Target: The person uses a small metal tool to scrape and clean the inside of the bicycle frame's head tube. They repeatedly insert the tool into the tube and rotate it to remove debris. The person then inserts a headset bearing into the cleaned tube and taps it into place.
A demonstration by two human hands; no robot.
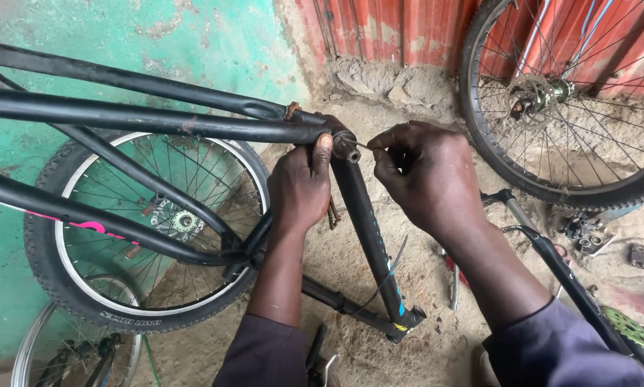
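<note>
Left hand [298,188] clamped on the black bike frame [142,118], right hand [426,175] beside it pinching a thin cable [363,145], mid-threading; steady feeding needed.

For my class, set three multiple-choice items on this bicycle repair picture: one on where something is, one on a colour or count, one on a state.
1. Where does the left hand rest?
A. on the black bicycle frame, by the tube end
B. on the leaning wheel's tyre
C. flat on the ground

2. What colour is the wall behind the frame?
A. white
B. yellow
C. green

3. How are the right hand fingers set?
A. spread wide open
B. pinched on a thin cable
C. closed round a hammer

Answers: 1 A, the fingers wrap the frame where its tubes meet. 2 C, the painted surface is green and scuffed. 3 B, the fingertips close together on the fine cable beside the tube end.
</note>
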